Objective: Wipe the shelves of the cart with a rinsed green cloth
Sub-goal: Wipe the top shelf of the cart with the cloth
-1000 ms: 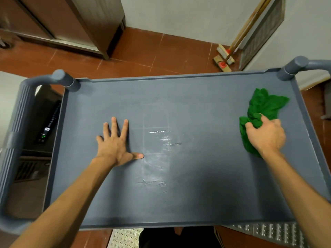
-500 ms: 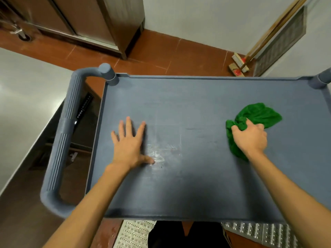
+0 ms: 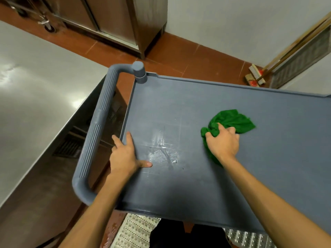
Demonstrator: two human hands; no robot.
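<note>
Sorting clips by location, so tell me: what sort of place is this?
Probably a commercial kitchen or its back room: a stainless steel counter, a steel cabinet and a grey utility cart on red floor tiles.

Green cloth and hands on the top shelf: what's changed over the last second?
The right hand has swept the green cloth leftward along the top shelf, from near its right end toward the middle. The left hand slid left, so it now reaches the left rim. Unchanged: the right hand grips the bunched cloth, and the left hand presses the shelf beside the whitish smear.
</note>
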